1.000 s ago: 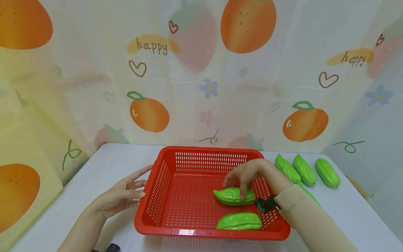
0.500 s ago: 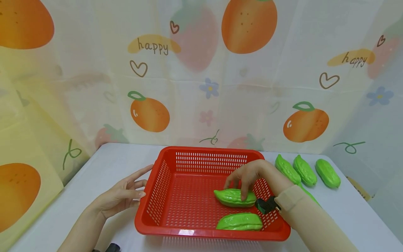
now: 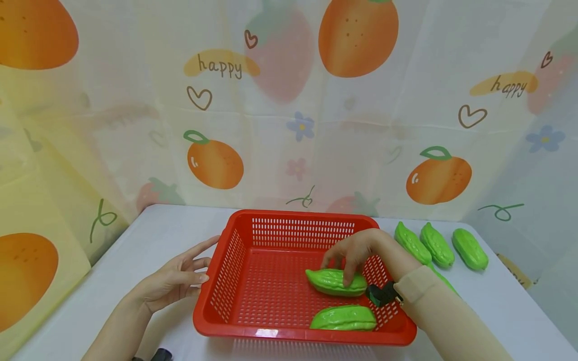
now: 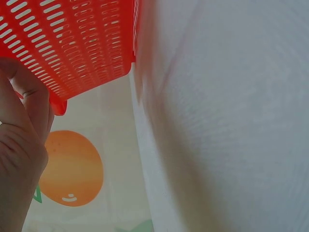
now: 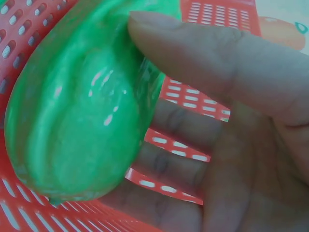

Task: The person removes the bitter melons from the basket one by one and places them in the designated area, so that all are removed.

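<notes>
my right grip (image 3: 353, 253) is clamped on a glossy green bitter gourd (image 3: 328, 283) in the red plastic basket (image 3: 266, 332), thumb (image 5: 203, 55) on the near side and fingers (image 5: 186, 123) round the far side; the gourd's pointed tip faces left, and i can't tell whether it touches the basket floor. my left grip (image 3: 173, 281) sits apart, its fingertips touching the basket's left rim from outside. a second gourd (image 3: 343, 318) lies inside against the near wall. right of the basket, on the white surface (image 3: 189, 225), i have a third gourd (image 3: 412, 243) beside a fourth gourd (image 3: 436, 244), a fifth gourd (image 3: 470, 249) further right, and a sixth gourd (image 3: 444, 279) mostly hidden behind my right sleeve (image 3: 444, 311). a fruit-print curtain (image 3: 266, 150) hangs behind.
</notes>
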{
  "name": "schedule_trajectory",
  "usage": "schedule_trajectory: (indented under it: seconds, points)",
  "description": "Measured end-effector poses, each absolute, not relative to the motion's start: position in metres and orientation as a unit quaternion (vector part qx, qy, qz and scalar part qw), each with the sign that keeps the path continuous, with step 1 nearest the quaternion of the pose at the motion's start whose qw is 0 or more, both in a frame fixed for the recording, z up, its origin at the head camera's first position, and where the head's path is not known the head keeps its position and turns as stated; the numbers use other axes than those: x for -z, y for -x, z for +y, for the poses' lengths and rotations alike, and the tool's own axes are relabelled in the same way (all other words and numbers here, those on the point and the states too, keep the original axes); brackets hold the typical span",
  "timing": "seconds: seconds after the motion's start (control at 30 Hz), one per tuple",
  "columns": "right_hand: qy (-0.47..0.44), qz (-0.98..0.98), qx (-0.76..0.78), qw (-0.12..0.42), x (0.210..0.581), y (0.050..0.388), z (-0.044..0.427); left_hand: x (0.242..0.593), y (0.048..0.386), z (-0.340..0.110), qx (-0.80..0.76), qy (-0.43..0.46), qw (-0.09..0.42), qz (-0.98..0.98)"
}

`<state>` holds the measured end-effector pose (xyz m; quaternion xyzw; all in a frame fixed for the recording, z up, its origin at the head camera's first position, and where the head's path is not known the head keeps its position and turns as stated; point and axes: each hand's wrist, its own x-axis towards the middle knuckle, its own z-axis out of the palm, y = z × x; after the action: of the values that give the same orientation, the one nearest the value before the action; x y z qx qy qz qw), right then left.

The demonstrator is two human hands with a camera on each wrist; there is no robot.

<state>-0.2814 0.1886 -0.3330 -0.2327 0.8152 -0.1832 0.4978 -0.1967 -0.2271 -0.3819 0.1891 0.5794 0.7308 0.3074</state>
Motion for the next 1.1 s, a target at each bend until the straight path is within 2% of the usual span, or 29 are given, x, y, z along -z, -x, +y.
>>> schedule_trajectory:
  seconds: [0.33, 1.1]
  points:
    - [0.272, 0.841, 0.194, 0.426, 0.330, 0.280, 0.187, 0.381, 0.197, -0.228, -0.729, -0.186, 0.307, 0.583]
    - [0.314, 0.856, 0.242, 0.331, 0.314, 0.273, 0.179, 0.382, 0.196, -0.227, -0.734, -0.191, 0.307, 0.575]
